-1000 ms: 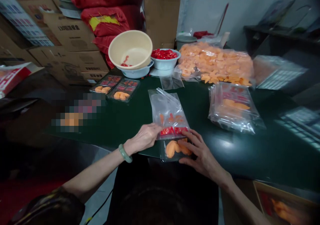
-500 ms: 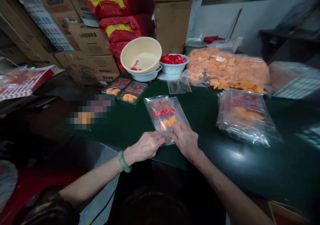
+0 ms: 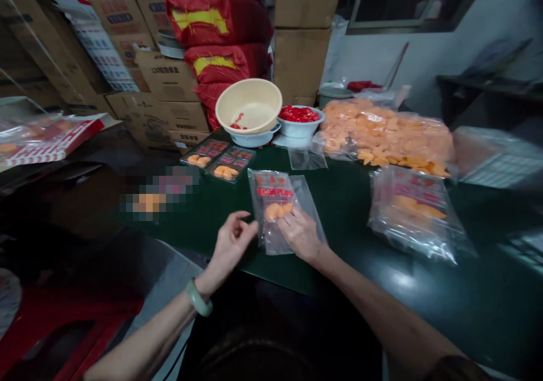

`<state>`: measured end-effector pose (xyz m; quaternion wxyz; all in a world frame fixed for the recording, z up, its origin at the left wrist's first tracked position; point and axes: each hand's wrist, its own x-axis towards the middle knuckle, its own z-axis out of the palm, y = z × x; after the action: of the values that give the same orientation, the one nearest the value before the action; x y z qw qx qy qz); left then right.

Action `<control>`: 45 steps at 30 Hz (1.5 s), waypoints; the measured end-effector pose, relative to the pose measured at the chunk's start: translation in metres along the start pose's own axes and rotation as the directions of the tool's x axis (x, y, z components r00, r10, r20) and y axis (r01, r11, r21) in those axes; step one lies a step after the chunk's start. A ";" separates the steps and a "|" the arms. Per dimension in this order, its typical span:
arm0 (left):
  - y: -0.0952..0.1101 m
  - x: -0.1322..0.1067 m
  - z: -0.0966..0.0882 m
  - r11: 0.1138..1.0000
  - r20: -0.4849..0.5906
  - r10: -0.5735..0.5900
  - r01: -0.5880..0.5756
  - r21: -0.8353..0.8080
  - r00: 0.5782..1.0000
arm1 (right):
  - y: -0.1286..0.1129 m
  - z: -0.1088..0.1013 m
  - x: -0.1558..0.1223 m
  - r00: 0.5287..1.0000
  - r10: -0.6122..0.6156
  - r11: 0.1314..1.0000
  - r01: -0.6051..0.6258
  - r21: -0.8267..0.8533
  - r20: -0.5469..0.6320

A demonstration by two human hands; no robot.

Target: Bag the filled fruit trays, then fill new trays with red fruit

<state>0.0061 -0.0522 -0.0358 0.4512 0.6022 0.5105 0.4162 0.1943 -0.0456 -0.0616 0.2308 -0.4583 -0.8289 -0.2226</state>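
Note:
A clear plastic bag (image 3: 278, 239) lies flat on the green table in front of me, holding small red pieces, bright red packets and orange curved pieces (image 3: 278, 211). My right hand (image 3: 300, 234) has its fingers pinched together on the bag, right by the orange pieces; its fingertips are partly hidden. Another clear plastic edge (image 3: 311, 200) shows under and to the right of it. My left hand (image 3: 232, 239), with a green bangle on its wrist, is just left of the bag, thumb and fingers apart and nothing in them.
Two filled black trays (image 3: 231, 163) stand at back left. Beyond are a cream basin (image 3: 258, 104), a bowl of red pieces (image 3: 299, 122) and a large bag of orange pieces (image 3: 382, 126). Filled bags (image 3: 418, 211) are stacked at right. A red stool (image 3: 63, 324) stands lower left.
My left hand has let go of the bag's near edge and moved left, its fingers opening. My right hand stays at the bag. The view has tilted up slightly.

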 end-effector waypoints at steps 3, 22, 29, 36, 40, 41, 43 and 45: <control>0.018 0.024 0.008 0.906 0.128 -0.292 0.317 -0.279 0.948 | 0.004 -0.008 0.005 0.998 -0.059 0.998 0.058 -0.020 -0.037; 0.110 0.068 0.267 0.965 0.525 0.255 -0.184 -0.184 0.812 | 0.141 -0.167 -0.109 0.954 0.277 0.780 -0.154 -0.607 0.114; 0.080 0.054 0.157 0.473 0.653 0.335 -0.721 0.506 0.679 | 0.107 -0.159 -0.101 0.948 0.308 0.902 -0.265 -0.342 0.076; 0.029 0.040 0.016 0.422 0.618 0.215 -0.642 0.640 0.756 | 0.038 -0.073 -0.033 0.777 0.427 0.478 -0.628 0.615 0.462; 0.007 0.106 -0.045 0.425 0.175 0.217 -0.255 0.869 0.960 | 0.023 -0.017 0.042 0.580 0.340 -0.176 -0.734 0.656 0.740; 0.002 0.126 -0.058 0.428 0.110 0.210 -0.192 0.883 0.972 | 0.020 -0.006 0.064 0.529 0.327 -0.303 -0.726 0.618 0.783; -0.007 0.165 -0.078 0.432 0.033 0.171 -0.105 0.896 0.985 | 0.016 0.017 0.107 0.419 0.318 -0.455 -0.719 0.525 0.850; -0.014 0.196 -0.088 0.431 0.003 0.110 -0.050 0.901 0.994 | 0.014 0.044 0.147 0.312 0.358 -0.494 -0.737 0.462 0.880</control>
<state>-0.0557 0.1536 -0.0196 0.0275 0.7612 0.6369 0.1189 0.1286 0.0830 -0.0080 0.4156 -0.5740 -0.3174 0.6302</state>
